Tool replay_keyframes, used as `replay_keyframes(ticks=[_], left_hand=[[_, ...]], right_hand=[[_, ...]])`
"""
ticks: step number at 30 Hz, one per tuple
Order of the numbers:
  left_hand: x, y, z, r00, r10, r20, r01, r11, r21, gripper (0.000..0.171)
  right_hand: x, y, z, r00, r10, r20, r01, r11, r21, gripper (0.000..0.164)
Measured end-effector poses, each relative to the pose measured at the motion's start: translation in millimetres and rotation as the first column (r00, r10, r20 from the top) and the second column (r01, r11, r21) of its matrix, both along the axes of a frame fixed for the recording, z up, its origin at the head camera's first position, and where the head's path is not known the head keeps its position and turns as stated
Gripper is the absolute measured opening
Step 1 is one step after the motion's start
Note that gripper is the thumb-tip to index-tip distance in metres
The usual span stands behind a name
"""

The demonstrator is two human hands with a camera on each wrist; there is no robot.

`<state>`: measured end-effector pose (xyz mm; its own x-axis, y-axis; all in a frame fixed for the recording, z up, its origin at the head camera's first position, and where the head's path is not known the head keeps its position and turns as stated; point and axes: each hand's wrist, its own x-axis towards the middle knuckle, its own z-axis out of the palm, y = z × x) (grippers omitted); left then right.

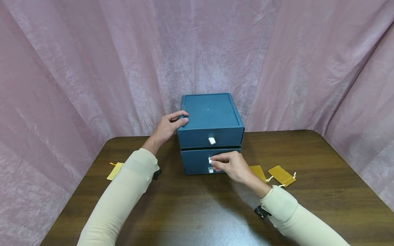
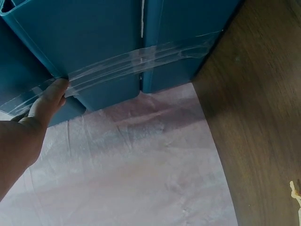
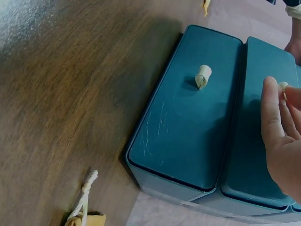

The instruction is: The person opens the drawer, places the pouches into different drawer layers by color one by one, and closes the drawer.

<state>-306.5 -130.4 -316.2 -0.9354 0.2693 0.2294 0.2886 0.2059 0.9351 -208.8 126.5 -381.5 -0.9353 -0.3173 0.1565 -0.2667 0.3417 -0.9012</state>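
On the blue drawer unit [image 1: 210, 111], the left hand [image 1: 167, 128] rests loosely; the right hand [image 1: 232, 166] pinches a pull tab [image 1: 210, 159], likely the best hold for a seemingly light, stiff drawer [image 3: 247, 155].

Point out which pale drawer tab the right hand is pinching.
The middle tab of the three in the column: the right hand's fingers pinch it, while the top tab and bottom tab are untouched.
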Motion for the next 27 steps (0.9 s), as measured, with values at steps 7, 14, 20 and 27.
replay_keyframes(ticks=[7,14,20,27], left_hand=[[-1.7,-0.4,-1.1,1.000,-0.001,0.001,0.001,1.000,0.000,0.033],[-0.5,-0.2,-1.2,1.000,0.005,0.009,-0.005,1.000,0.023,0.032],[-1.2,0.1,-1.2,1.000,0.007,0.010,-0.007,1.000,0.024,0.032],[-0.6,-0.1,-0.6,1.000,0.001,0.011,-0.001,1.000,0.018,0.033]], right_hand=[[3.3,0.4,0.2,1.000,0.017,-0.003,-0.017,1.000,-0.017,0.018],[5.4,0.7,0.5,0.999,0.035,0.007,-0.035,0.999,-0.003,0.018],[6.8,0.7,0.7,0.999,0.030,0.010,-0.030,1.000,0.006,0.017],[9.8,2.7,0.7,0.999,0.037,0.004,-0.037,0.999,0.010,0.017]])
